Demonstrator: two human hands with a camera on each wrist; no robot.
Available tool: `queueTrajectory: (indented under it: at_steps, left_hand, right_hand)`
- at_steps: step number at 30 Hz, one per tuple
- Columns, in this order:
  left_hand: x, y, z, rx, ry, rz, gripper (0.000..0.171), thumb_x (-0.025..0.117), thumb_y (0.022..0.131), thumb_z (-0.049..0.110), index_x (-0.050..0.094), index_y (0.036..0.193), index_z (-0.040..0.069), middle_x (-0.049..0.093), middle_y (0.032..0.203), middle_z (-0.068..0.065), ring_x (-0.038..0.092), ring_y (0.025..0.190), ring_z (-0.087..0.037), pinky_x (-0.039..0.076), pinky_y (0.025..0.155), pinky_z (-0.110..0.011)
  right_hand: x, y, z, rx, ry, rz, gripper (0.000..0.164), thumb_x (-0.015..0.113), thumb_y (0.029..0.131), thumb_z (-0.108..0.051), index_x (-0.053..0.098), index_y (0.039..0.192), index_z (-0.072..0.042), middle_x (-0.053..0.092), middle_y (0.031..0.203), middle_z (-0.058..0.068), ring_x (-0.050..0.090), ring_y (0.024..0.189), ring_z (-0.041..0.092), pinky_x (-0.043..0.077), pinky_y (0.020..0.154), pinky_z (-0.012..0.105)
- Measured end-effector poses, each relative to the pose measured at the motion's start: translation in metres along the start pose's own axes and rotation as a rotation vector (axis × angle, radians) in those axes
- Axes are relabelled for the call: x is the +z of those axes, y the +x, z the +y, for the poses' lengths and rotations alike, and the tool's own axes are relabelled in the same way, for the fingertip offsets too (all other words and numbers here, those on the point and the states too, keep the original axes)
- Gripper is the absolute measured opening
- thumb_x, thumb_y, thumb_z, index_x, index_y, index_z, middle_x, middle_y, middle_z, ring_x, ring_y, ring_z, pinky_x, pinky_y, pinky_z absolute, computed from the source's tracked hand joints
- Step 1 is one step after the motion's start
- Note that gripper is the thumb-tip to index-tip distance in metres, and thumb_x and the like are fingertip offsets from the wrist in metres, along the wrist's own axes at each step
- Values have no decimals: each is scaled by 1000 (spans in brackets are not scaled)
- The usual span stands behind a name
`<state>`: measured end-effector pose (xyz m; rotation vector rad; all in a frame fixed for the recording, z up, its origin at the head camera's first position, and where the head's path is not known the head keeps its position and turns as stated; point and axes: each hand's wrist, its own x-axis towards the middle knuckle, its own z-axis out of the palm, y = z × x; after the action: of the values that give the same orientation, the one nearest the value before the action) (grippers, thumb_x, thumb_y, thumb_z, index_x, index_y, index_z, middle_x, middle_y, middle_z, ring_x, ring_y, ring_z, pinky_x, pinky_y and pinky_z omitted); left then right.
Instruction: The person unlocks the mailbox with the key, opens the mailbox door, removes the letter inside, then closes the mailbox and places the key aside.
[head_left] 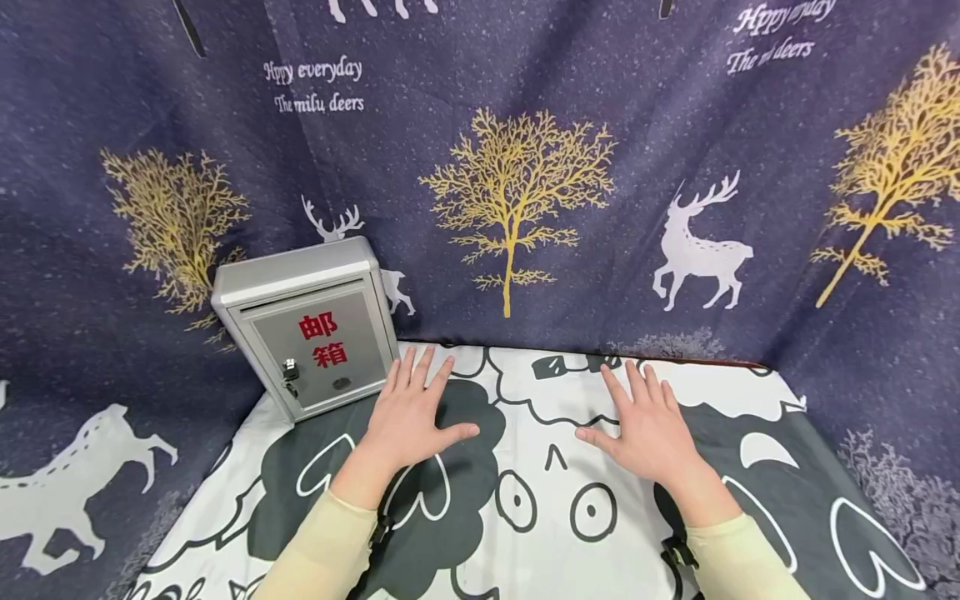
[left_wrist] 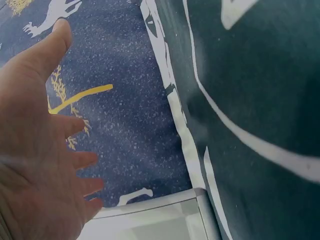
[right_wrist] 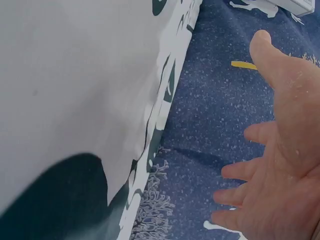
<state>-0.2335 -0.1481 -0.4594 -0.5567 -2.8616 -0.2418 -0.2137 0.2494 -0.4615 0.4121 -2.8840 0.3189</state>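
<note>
A silver metal mailbox [head_left: 315,333] with red characters stands at the back left of the table, its front door closed and a small lock [head_left: 290,369] at the door's left side. Just right of the mailbox, my left hand [head_left: 408,417] is spread palm down with straight fingers, holding nothing. My right hand [head_left: 647,429] has the same spread pose over the right half of the table, also with nothing in it. In the left wrist view the left palm [left_wrist: 40,145] shows bare, with part of the mailbox [left_wrist: 155,222] below. The right palm [right_wrist: 285,155] is bare too.
A black-and-white cartoon cloth [head_left: 555,550] covers the table. Behind and at both sides hangs a dark blue curtain [head_left: 465,50] printed with deer and golden trees, meeting the table's back edge.
</note>
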Motion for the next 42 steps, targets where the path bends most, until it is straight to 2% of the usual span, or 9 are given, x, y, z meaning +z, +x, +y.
queueTrajectory:
  at_steps: [2, 5, 9, 14, 20, 29, 36, 42]
  left_hand:
    - [-2, -1, -2, -12, -8, 8, 119, 59, 90, 94, 27, 179, 20, 12, 186, -17, -3, 171, -41, 9, 136, -62]
    - [-6, -3, -6, -37, -34, 25, 117, 57, 91, 94, 27, 179, 22, 13, 186, -16, 0, 171, -43, 17, 135, -63]
    - [-14, -6, -12, -64, -67, 69, 115, 57, 93, 92, 27, 179, 20, 19, 184, -18, 12, 170, -46, 28, 131, -66]
    - [-25, -13, -26, -70, -94, 172, 112, 65, 96, 82, 31, 177, 13, 32, 177, -25, 30, 164, -48, 34, 127, -66]
    - [-38, -25, -44, -108, -117, 296, 105, 72, 98, 73, 38, 173, 8, 45, 169, -24, 46, 154, -46, 45, 119, -67]
    - [-58, -44, -70, -164, -142, 427, 92, 77, 100, 59, 47, 167, 3, 56, 158, -25, 55, 143, -47, 47, 113, -69]
    - [-69, -56, -92, -220, -178, 569, 75, 79, 101, 49, 60, 156, 2, 67, 141, -23, 63, 128, -46, 52, 99, -67]
    - [-74, -65, -107, -293, -221, 712, 55, 78, 104, 37, 67, 142, -1, 71, 120, -21, 67, 106, -42, 52, 82, -59]
  right_hand:
    - [1, 3, -3, -4, 12, -5, 112, 67, 96, -81, 32, 176, -10, 25, 176, 37, 16, 163, 62, 17, 128, 78]
    - [5, 8, -11, -21, 37, -19, 111, 66, 98, -80, 32, 176, -10, 27, 175, 37, 18, 162, 62, 20, 127, 78]
    - [15, 20, -25, -75, 63, -34, 108, 65, 100, -78, 32, 176, -9, 30, 174, 37, 23, 161, 61, 25, 127, 76]
    - [24, 40, -46, -114, 121, -68, 110, 67, 99, -78, 29, 177, -12, 28, 176, 34, 24, 163, 58, 26, 128, 74]
    - [28, 67, -71, -167, 173, -76, 109, 67, 100, -76, 27, 178, -12, 30, 176, 32, 28, 163, 54, 28, 129, 71]
    - [26, 100, -100, -228, 206, -92, 109, 62, 101, -79, 25, 178, -12, 35, 175, 28, 36, 161, 50, 36, 125, 70]
    - [36, 121, -121, -248, 257, -103, 105, 60, 102, -79, 26, 178, -16, 39, 174, 23, 42, 158, 47, 42, 122, 67]
    - [47, 138, -141, -242, 302, -116, 102, 63, 102, -77, 31, 177, -15, 43, 172, 23, 49, 153, 47, 47, 118, 65]
